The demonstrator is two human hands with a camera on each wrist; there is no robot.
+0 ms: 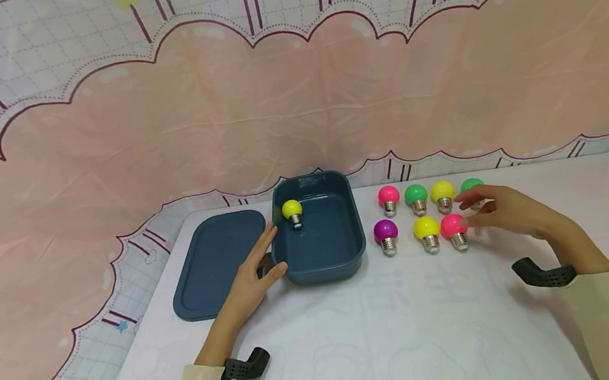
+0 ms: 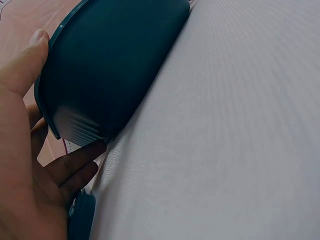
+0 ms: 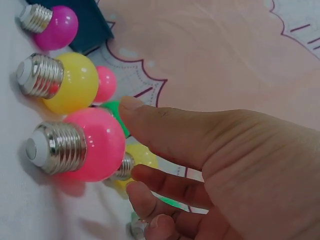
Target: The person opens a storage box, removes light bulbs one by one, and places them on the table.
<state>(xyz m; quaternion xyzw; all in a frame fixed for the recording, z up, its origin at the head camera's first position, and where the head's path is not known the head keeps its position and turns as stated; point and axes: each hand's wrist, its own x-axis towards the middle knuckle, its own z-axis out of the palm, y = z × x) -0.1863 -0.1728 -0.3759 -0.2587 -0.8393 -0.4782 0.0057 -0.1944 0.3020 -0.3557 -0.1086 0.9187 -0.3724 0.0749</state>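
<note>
My left hand (image 1: 252, 281) rests at the left side of a dark blue box (image 1: 327, 273), its thumb at the rim and its fingers spread along the wall. Inside the box lies a yellow light bulb (image 1: 293, 212). Over on the right, my right hand (image 1: 506, 209) hovers by the bulbs with fingers loosely bent and nothing between them. Its thumb is close to a pink bulb (image 3: 97, 145) in the front row, and the hand partly hides a green bulb (image 1: 472, 183) behind. That front row also has a yellow bulb (image 1: 426, 228) and a purple bulb (image 1: 386, 232).
Left of the box lies a flat dark blue lid (image 1: 211, 269). The back row of bulbs includes a pink bulb (image 1: 389, 195), a green bulb (image 1: 415, 194) and a yellow bulb (image 1: 442, 191). A patterned cloth (image 1: 294, 108) hangs behind the white table (image 1: 388, 339).
</note>
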